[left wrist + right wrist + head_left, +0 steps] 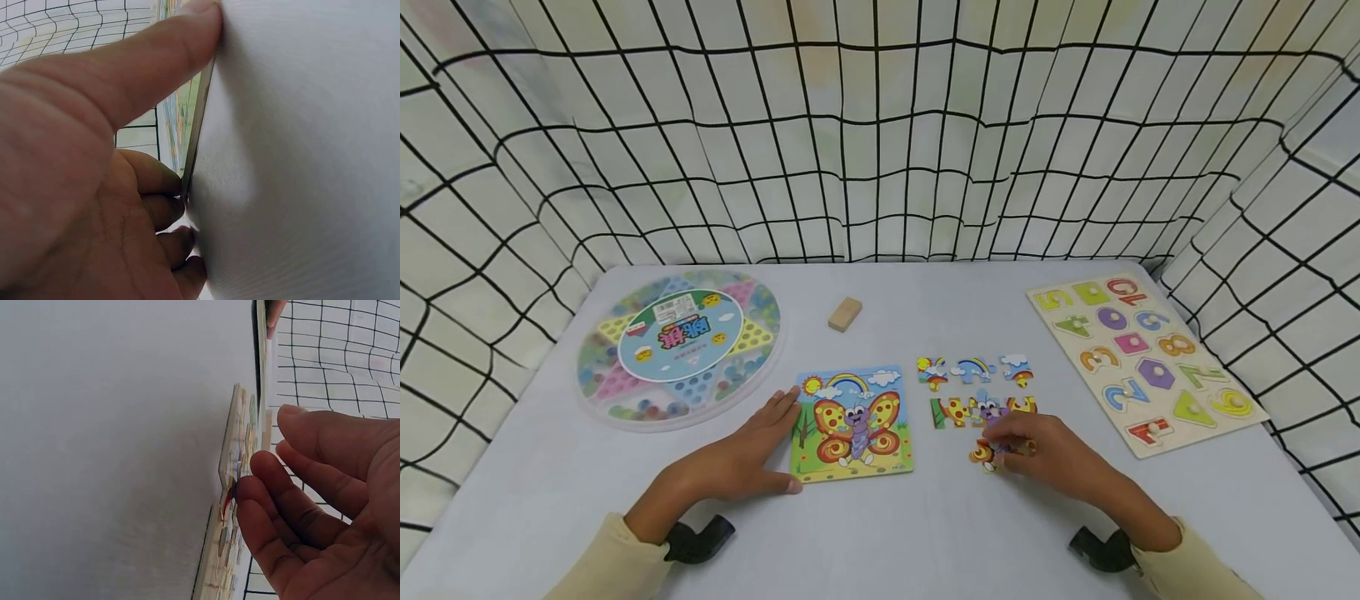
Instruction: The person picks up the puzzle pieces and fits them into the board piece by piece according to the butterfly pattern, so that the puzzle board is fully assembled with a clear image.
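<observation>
My left hand lies along the left edge of a square butterfly picture board, fingers up its side and thumb at its near left corner. Its thumb and fingers sit at the board's edge in the left wrist view. My right hand is over butterfly jigsaw pieces, its fingertips touching them and hiding some. From the right wrist view, the thumb stands apart from the fingers. Just beyond are a row with a purple face and a sun, rainbow and cloud row.
A round marble board game with a clear rim lies at the left. A small wooden block is behind the picture board. At the right lies a wooden number and shape board. Black netting encloses the white table.
</observation>
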`<state>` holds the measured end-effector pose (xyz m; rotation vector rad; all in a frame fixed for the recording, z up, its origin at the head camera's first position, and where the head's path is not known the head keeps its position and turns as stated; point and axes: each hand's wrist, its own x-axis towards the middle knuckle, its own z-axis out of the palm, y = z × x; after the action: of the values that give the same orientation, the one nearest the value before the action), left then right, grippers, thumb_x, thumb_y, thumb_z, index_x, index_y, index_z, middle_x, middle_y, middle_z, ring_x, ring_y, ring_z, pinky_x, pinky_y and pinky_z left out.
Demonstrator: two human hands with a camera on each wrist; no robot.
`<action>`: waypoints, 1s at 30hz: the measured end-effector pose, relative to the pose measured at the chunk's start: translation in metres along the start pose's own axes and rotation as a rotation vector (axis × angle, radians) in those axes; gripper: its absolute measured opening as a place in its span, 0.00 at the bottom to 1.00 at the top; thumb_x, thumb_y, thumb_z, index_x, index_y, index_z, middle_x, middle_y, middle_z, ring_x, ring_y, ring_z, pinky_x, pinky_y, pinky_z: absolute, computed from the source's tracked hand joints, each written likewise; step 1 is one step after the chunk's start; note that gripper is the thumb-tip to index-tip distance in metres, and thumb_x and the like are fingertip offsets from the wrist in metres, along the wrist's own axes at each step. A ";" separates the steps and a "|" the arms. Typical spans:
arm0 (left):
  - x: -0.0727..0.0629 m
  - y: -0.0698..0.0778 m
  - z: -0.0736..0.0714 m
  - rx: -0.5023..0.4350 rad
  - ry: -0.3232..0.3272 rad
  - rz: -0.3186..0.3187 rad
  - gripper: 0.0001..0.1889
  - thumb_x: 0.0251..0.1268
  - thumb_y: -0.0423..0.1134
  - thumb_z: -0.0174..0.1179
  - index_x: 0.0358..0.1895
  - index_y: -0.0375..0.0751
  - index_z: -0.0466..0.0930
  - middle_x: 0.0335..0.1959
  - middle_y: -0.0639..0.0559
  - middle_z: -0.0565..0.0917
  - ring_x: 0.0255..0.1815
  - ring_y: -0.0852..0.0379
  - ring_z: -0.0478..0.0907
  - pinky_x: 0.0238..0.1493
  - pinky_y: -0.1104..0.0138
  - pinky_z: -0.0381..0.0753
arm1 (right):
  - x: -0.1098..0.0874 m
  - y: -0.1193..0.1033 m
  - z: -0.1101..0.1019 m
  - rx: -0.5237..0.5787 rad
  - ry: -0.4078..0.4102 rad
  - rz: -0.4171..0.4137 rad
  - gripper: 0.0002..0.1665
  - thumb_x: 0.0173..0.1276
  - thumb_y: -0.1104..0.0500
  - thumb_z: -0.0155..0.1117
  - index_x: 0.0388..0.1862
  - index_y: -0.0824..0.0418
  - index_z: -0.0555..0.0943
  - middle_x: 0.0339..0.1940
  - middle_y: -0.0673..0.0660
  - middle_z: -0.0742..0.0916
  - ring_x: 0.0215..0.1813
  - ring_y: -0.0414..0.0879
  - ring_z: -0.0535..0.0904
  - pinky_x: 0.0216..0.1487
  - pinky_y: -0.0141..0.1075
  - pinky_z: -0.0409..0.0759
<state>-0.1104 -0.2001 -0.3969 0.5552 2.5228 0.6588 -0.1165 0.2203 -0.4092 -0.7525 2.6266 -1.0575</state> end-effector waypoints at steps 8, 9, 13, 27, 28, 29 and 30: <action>0.001 0.001 0.000 -0.013 -0.007 -0.004 0.55 0.56 0.54 0.69 0.77 0.32 0.44 0.80 0.44 0.36 0.78 0.42 0.29 0.72 0.44 0.46 | -0.005 -0.003 0.001 -0.080 0.045 0.007 0.18 0.60 0.65 0.72 0.50 0.59 0.85 0.50 0.48 0.86 0.57 0.50 0.78 0.55 0.46 0.78; 0.001 0.001 0.000 -0.014 -0.007 -0.003 0.55 0.56 0.54 0.70 0.77 0.32 0.45 0.80 0.44 0.37 0.78 0.42 0.30 0.72 0.44 0.46 | -0.005 -0.003 0.001 -0.076 0.042 0.013 0.17 0.60 0.65 0.72 0.50 0.59 0.85 0.50 0.49 0.86 0.57 0.51 0.78 0.55 0.46 0.78; 0.001 0.001 0.000 -0.007 -0.006 -0.007 0.55 0.56 0.55 0.70 0.77 0.32 0.45 0.80 0.44 0.37 0.78 0.42 0.29 0.72 0.44 0.46 | -0.006 -0.003 0.003 -0.062 0.040 0.020 0.17 0.60 0.66 0.72 0.50 0.59 0.85 0.50 0.49 0.85 0.60 0.54 0.76 0.55 0.47 0.78; 0.001 0.000 0.000 -0.013 0.002 -0.004 0.55 0.56 0.55 0.70 0.77 0.32 0.45 0.79 0.44 0.37 0.78 0.41 0.29 0.72 0.43 0.46 | -0.004 0.001 0.001 -0.016 0.006 0.012 0.20 0.59 0.62 0.74 0.52 0.58 0.84 0.49 0.48 0.84 0.52 0.46 0.78 0.50 0.37 0.80; 0.001 0.001 0.000 -0.014 0.001 -0.006 0.55 0.56 0.55 0.70 0.77 0.32 0.45 0.79 0.44 0.37 0.78 0.41 0.29 0.72 0.43 0.46 | -0.004 0.001 0.001 -0.007 0.001 0.013 0.20 0.60 0.61 0.73 0.52 0.58 0.84 0.50 0.48 0.84 0.53 0.46 0.78 0.51 0.37 0.79; 0.002 0.001 0.001 -0.011 0.000 -0.008 0.55 0.55 0.55 0.70 0.77 0.32 0.45 0.80 0.44 0.37 0.78 0.42 0.29 0.72 0.44 0.46 | -0.005 0.002 0.001 0.004 -0.006 0.019 0.19 0.60 0.60 0.73 0.52 0.57 0.84 0.50 0.48 0.84 0.54 0.47 0.78 0.52 0.38 0.79; 0.002 0.001 0.001 -0.008 -0.001 -0.005 0.55 0.56 0.55 0.70 0.77 0.32 0.45 0.80 0.44 0.37 0.78 0.42 0.29 0.72 0.44 0.46 | -0.006 0.002 0.002 0.009 -0.011 0.024 0.19 0.60 0.60 0.73 0.52 0.56 0.84 0.51 0.48 0.84 0.56 0.48 0.78 0.54 0.40 0.78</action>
<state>-0.1112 -0.1979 -0.3975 0.5467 2.5184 0.6666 -0.1119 0.2235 -0.4116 -0.7213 2.6136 -1.0554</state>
